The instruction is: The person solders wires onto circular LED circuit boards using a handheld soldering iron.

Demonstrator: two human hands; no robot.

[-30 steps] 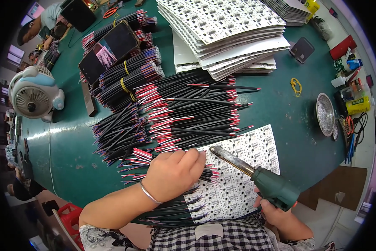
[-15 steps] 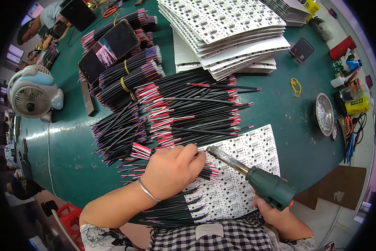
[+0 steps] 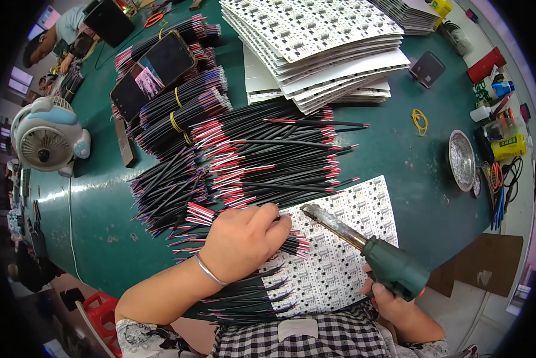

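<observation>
My left hand (image 3: 241, 241), a metal bangle at its wrist, is closed in a pinch over the left part of a white circuit board sheet (image 3: 363, 221). Short black cables (image 3: 293, 246) with red and white stripped ends stick out from beneath its fingers. My right hand (image 3: 393, 303) grips a green soldering iron (image 3: 394, 267), whose long metal tip angles up and left over the board, a little apart from my left fingertips. Several cables (image 3: 253, 292) lie along the board's near left edge, their ends on it. The ends inside my left pinch are hidden.
Behind the board lie piles of black cables (image 3: 280, 143) and banded bundles (image 3: 160, 122) with a phone (image 3: 154, 74) on top. A tall stack of board sheets (image 3: 316, 36) stands at the back. A metal bowl (image 3: 462, 160) is at right, a small fan (image 3: 47, 137) at left.
The soldering iron and my right hand have moved right and slightly down, drawing the tip away from my left fingertips. My left hand has hardly moved.
</observation>
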